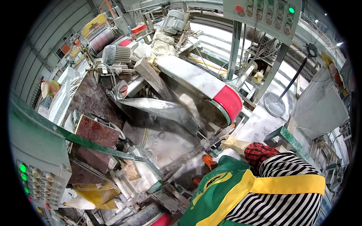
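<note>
My right hand [233, 144], in a pale glove with a red-and-black checked cuff, reaches in from the lower right. Its fingers look curled at the near side of a long, dirty grey rail [188, 153]. What they close on is too small to make out. Beyond the rail lies a wet, pale slab [166, 145] with dark marks drawn on it. Above it stands a machine housing with a white top [192, 75] and a rounded red end [229, 101]. A bent, shiny guard sheet [158, 108] hangs beside the housing. My left hand is out of view.
Grey control panels with lit green lamps stand at upper right [260, 13] and lower left [43, 180]. A green bar [94, 146] crosses the left side. Orange shoes [208, 161] show below the rail. Motors [173, 23] sit at the back. Another person [51, 88] is far left.
</note>
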The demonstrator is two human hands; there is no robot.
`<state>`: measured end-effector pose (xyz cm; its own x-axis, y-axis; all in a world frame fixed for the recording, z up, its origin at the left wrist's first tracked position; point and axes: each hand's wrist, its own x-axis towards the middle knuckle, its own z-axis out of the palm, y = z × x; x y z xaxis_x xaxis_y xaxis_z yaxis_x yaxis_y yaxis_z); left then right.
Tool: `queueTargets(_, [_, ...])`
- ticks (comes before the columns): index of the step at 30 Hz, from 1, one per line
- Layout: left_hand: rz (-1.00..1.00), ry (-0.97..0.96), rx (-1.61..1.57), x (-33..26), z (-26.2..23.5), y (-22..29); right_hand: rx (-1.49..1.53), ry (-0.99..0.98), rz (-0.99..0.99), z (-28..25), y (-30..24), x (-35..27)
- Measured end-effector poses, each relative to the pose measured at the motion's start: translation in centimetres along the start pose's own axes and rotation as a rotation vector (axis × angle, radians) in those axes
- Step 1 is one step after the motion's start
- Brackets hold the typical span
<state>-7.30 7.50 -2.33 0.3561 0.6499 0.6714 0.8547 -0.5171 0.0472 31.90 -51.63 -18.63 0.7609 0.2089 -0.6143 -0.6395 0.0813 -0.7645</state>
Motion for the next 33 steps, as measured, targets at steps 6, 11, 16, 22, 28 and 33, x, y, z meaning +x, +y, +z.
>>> queueTargets(6, [0.133,0.059,-0.352,-1.6,-5.1,5.7,-0.050,-0.046,0.056,2.4,1.4,0.6])
queueTargets(11, [-0.283,-0.129,-0.614,-0.9,-9.1,13.1,-0.105,-0.118,0.152,6.3,1.4,3.5])
queueTargets(16, [-0.794,-0.454,-0.963,-1.3,-3.6,13.4,-0.233,-0.409,-0.001,17.2,-3.9,0.7])
queueTargets(22, [-0.168,-0.848,-1.545,1.1,-6.9,33.0,0.072,-0.777,0.012,26.1,-12.3,-8.6])
queueTargets(28, [0.801,-0.645,-1.344,0.9,-10.9,43.2,-0.011,-0.127,-0.377,23.4,-16.7,-10.1])
queueTargets(33, [0.747,-0.822,-1.377,1.5,-6.3,35.9,0.116,0.342,-0.831,13.3,-16.4,-1.3])
